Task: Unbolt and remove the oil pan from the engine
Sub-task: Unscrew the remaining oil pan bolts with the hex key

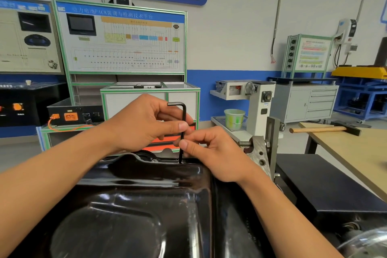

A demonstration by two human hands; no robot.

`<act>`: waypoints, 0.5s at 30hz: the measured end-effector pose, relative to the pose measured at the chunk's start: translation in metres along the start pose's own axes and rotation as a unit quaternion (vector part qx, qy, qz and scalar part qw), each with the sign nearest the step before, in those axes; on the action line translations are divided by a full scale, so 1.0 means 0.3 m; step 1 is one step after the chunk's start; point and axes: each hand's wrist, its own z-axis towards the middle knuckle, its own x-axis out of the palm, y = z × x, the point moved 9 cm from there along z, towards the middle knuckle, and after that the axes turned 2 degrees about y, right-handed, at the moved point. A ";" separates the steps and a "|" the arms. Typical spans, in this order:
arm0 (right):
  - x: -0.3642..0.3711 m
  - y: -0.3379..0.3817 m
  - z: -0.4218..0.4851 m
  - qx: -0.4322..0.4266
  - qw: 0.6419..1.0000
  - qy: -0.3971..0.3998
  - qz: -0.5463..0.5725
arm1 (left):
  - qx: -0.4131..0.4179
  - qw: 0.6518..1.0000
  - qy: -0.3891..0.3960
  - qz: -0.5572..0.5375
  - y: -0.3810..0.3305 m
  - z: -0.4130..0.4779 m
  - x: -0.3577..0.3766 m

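Note:
A glossy black oil pan [134, 205] fills the lower middle of the view, its far rim running under my hands. A black L-shaped hex key [183, 117] stands upright with its tip down at the pan's far rim, where a bolt is hidden. My left hand [144, 121] pinches the key's upper shaft between thumb and fingers. Lower on the same shaft, my right hand [211, 153] pinches with thumb and forefinger.
A metal engine-stand bracket [259, 153] with a threaded rod rises right of the pan. A wooden table [356, 148] at the right carries a hammer [326, 129]. A green bucket [234, 119], cabinets and training boards stand behind.

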 end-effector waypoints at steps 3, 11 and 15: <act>0.002 0.007 -0.001 0.003 1.000 0.008 -0.009 | -0.008 1.000 -0.008 -0.003 -0.005 -0.006 0.002; 0.004 -0.048 -0.004 0.093 0.995 0.032 0.017 | -0.016 1.000 -0.018 0.011 -0.008 -0.011 0.002; 0.015 -0.048 -0.006 0.105 0.993 0.054 0.005 | -0.015 1.000 -0.018 0.012 -0.010 -0.010 0.004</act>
